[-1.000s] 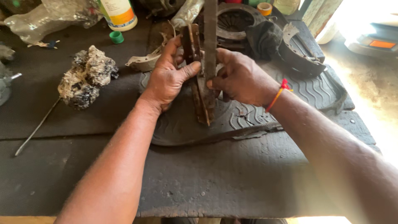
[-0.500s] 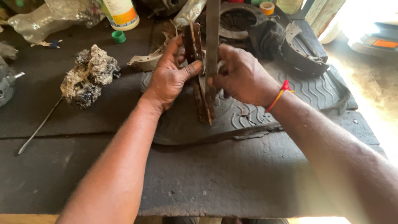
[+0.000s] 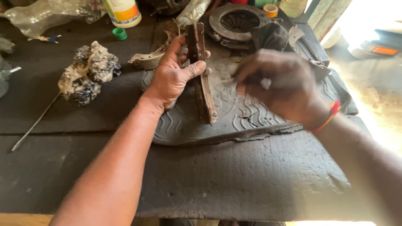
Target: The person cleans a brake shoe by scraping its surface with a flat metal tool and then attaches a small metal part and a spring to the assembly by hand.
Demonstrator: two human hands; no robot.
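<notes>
My left hand [image 3: 171, 77] grips a rusty curved metal brake shoe [image 3: 205, 96], thumb across its edge, and holds it upright on a worn piece of tyre rubber [image 3: 251, 119]. My right hand [image 3: 284, 86] is blurred and hangs just right of the shoe, apart from it, with its fingers curled. Whether it holds anything does not show. A red band sits on that wrist.
A round clutch plate [image 3: 236, 21] lies at the back, with a dark cloth beside it. A crusty lump [image 3: 86, 71], a thin metal rod [image 3: 35, 123], a green cap [image 3: 119, 33], a white bottle [image 3: 123, 10] and a second shoe [image 3: 146, 58] lie left. A dark mat [image 3: 234, 180] covers the bench.
My right hand has left the brake shoe and swung to the right. The flat upright metal bar it held against the shoe is no longer in view. The left hand keeps its grip.
</notes>
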